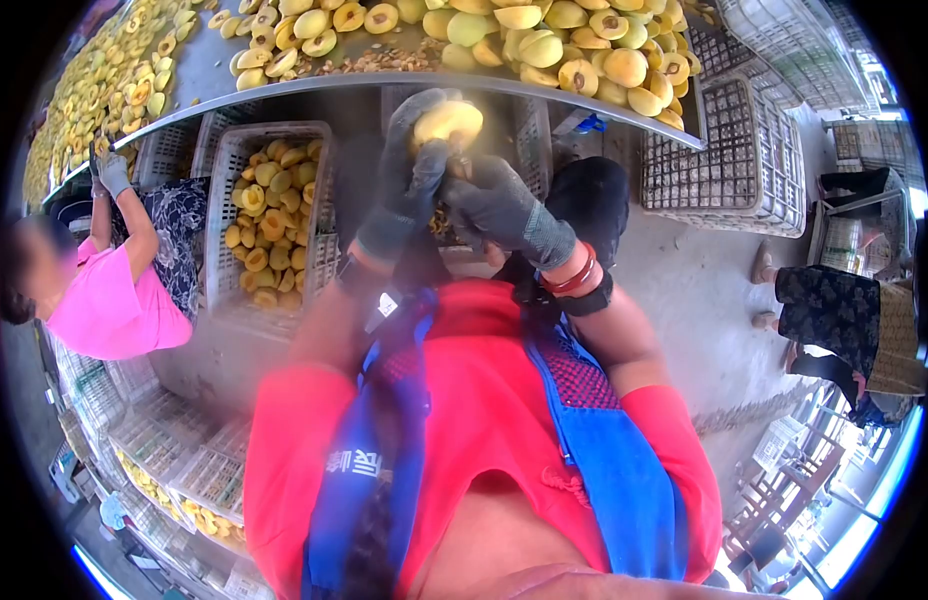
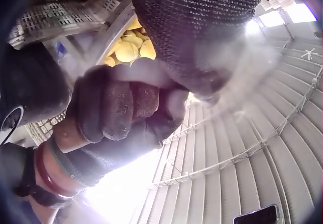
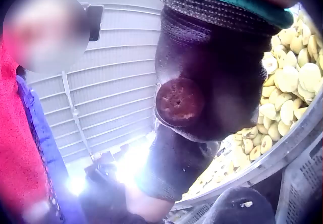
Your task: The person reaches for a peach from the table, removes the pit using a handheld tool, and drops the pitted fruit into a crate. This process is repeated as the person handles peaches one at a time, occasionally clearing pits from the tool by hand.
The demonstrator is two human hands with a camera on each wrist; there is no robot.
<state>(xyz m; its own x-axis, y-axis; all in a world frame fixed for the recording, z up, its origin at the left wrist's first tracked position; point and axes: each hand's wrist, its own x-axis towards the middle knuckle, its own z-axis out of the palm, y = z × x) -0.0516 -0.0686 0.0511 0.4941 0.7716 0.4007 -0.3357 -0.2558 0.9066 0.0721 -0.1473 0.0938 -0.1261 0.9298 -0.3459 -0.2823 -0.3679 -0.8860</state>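
My left hand [image 1: 412,175], in a dark knit glove, holds a yellow peach [image 1: 447,122] up in front of my chest, fingers curled round it. My right hand [image 1: 499,212], also gloved and with red bangles [image 1: 574,274] at the wrist, is closed in a fist just below and right of the fruit. A small tool tip [image 1: 462,165] seems to poke from that fist toward the peach, though most of it is hidden. In the left wrist view the right hand's fingers [image 2: 118,108] are tightly curled. The right wrist view shows only the glove [image 3: 212,82].
A metal table [image 1: 544,95] heaped with halved peaches [image 1: 574,45] runs across the far side. A white crate [image 1: 269,215] of peaches stands below it at left, and empty crates [image 1: 729,150] are at right. A person in pink [image 1: 109,290] works at left. Another person [image 1: 834,315] is at right.
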